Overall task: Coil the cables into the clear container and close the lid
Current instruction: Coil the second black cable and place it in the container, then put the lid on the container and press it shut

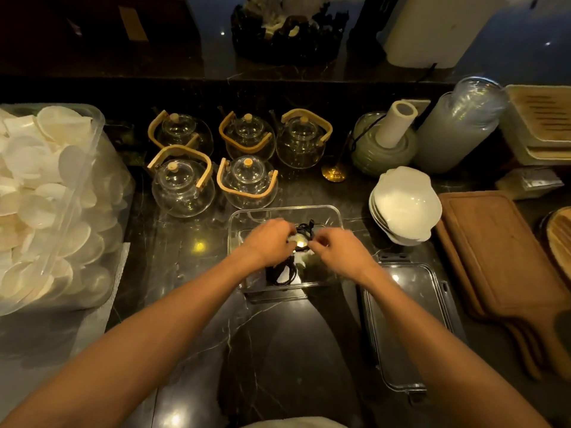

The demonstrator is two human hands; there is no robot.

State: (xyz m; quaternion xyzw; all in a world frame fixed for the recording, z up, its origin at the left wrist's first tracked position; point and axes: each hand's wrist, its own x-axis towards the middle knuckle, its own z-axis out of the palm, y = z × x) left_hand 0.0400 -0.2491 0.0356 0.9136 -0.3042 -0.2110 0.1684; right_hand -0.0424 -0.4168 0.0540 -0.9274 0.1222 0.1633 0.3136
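Dark marble tabletop (191, 304) is crowded with glass teapots (182, 186) and stacked white bowls (404, 205). At its centre, black cables (284, 273) are held inside the clear container (336, 217), pinched by left hand (272, 242) and right hand (340, 251); the lid (404, 329) is laid just beside it.

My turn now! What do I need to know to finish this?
Left hand and right hand: both over the clear container, fingers curled on the black cable they are coiling.
Cables: part is a bundle inside the container near its front wall; the rest is between the hands.
Lid: off, lying flat on the counter, right of the container.
Done: some cable is already in.
Left: finish the coil, tuck it all below the rim, then fit and close the lid.
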